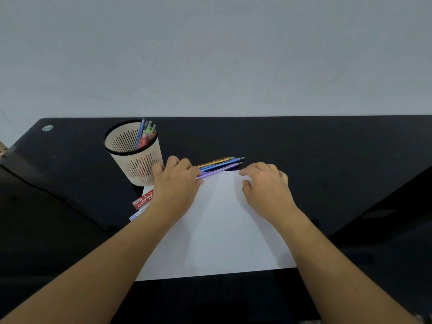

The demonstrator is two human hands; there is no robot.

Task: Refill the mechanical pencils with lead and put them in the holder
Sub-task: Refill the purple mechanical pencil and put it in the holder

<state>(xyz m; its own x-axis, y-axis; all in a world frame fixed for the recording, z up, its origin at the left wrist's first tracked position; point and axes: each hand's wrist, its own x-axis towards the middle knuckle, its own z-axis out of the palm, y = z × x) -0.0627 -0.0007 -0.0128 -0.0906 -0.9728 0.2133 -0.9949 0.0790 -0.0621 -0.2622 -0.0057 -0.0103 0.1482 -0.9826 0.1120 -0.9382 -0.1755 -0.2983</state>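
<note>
Black counter [327, 148], white sheet [222, 230]: my left hand [175, 183] covers one end of the loose pencils [222, 163] beside the holder [138, 167], grip indeterminate; my right hand [266, 185] rests relaxed, empty. Probable step: selecting a pencil; next needs the lead box [141, 203].

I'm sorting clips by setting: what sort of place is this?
Probably a desk or study workspace: a glossy black desktop against a plain pale wall, a beige slotted plastic pencil holder with pencils in it, and loose coloured mechanical pencils by a white sheet of paper.
</note>
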